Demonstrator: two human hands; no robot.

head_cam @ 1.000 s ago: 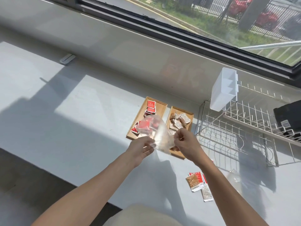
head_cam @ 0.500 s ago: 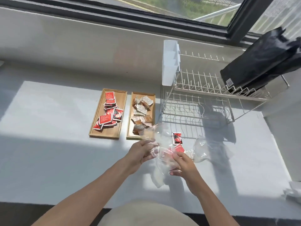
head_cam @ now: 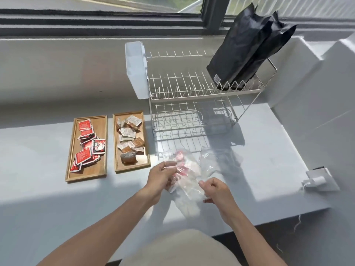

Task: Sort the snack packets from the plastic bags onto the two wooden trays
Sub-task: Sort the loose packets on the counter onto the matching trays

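Beside brown-packet tray (head_cam: pixel 117 166): left hand (head_cam: pixel 160 177), right hand (head_cam: pixel 216 191) both pinch clear plastic bag (head_cam: pixel 189 181); packet print unreadable.

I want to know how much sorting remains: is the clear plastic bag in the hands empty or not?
Not empty. Red packets show through the clear plastic bag, which the left hand and right hand hold.

Home kitchen, white counter (head_cam: pixel 269 169), wire dish rack (head_cam: pixel 192 93), window (head_cam: pixel 115 8)
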